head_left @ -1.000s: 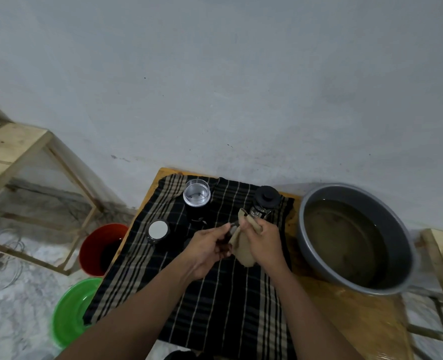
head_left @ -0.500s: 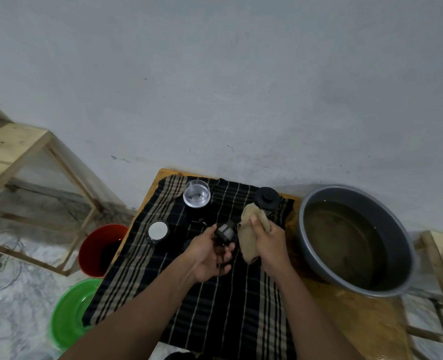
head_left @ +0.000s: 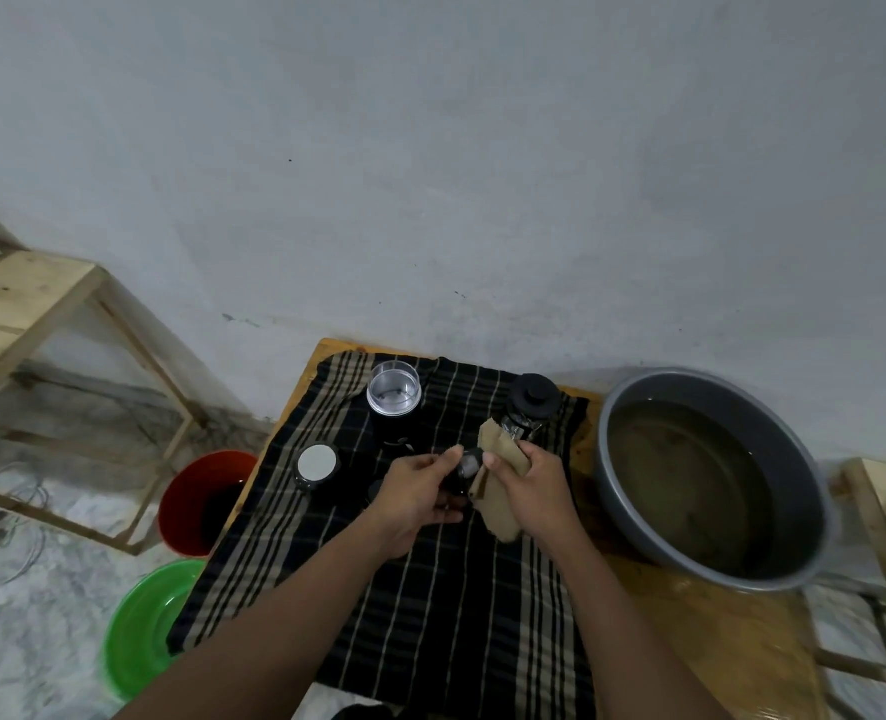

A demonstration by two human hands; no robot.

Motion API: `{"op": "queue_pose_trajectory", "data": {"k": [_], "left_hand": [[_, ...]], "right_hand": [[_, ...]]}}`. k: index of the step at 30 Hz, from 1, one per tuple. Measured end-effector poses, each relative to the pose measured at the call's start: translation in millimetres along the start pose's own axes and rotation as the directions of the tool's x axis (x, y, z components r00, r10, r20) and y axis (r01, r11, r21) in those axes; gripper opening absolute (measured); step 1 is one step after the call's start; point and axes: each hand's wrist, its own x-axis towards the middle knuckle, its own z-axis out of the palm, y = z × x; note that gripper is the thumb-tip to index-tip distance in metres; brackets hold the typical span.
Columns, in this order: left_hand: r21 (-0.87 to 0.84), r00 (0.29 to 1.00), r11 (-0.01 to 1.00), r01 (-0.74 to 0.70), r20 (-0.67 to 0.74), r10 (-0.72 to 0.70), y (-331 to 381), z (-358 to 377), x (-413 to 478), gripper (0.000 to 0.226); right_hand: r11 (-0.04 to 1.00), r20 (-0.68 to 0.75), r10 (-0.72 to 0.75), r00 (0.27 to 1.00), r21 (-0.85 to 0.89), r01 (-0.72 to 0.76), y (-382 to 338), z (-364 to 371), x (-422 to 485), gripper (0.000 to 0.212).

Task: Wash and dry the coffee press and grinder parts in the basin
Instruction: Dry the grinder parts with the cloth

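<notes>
A small dark part sits above the middle of the striped cloth, pinched in the fingertips of the left hand. Just to its right, touching it, is a tan rag bunched in the curled right hand, whose thumb reaches toward the part. Wiping looks to be the step in hand: the rag must go leftward onto the part. The coffee press stands just behind; the basin of water lies well to the right on the tabletop.
</notes>
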Motion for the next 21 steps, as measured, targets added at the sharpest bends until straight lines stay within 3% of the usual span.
{"op": "queue_pose_trajectory", "data": {"k": [3,6,8,10,12,15,18,20,21], "left_hand": [[-0.038,1.000,0.999,0.021,-0.018,-0.022,-5.0,3.2,0.5,0.038],[-0.106,0.999,0.994,0.037,0.011,-0.036,-3.9,8.5,-3.4,0.043],[-0.144,0.999,0.989,0.027,0.033,-0.023,-5.5,8.0,-3.2,0.043],[-0.154,0.999,0.988,0.021,0.043,-0.014,-7.1,8.4,-3.3,0.041],[-0.181,0.999,0.983,0.032,0.023,-0.028,-8.9,9.3,-3.6,0.042],[-0.284,0.998,0.957,0.061,-0.014,-0.067,-6.3,8.4,-4.9,0.045],[-0.274,0.992,0.954,0.119,-0.006,-0.126,-1.0,2.7,-3.9,0.044],[-0.228,0.984,0.959,0.167,-0.016,-0.176,0.2,6.1,-3.4,0.045],[-0.190,0.980,0.964,0.185,-0.035,-0.195,0.6,7.6,-2.7,0.045]], "right_hand": [[0.998,-0.068,-0.014,0.998,0.052,0.018,-5.6,8.8,-4.4,0.020],[0.995,0.066,-0.090,0.994,-0.031,0.092,-5.5,17.7,-4.2,0.047],[0.983,0.118,-0.138,0.983,-0.104,0.150,-3.1,17.0,-1.0,0.041],[0.978,0.105,-0.161,0.981,-0.118,0.173,-5.1,14.4,2.2,0.019],[0.985,0.010,-0.141,0.990,-0.102,0.142,-7.3,12.9,4.6,0.007],[0.996,-0.167,-0.087,0.982,-0.001,0.089,-5.8,6.1,5.2,0.016],[0.994,0.034,-0.075,0.997,0.087,0.072,-5.0,6.9,-2.4,0.041],[0.993,0.183,-0.099,0.978,-0.044,0.109,-1.3,12.5,-8.0,0.055],[0.982,0.191,-0.134,0.972,-0.109,0.157,0.9,15.3,-8.5,0.051]]}}
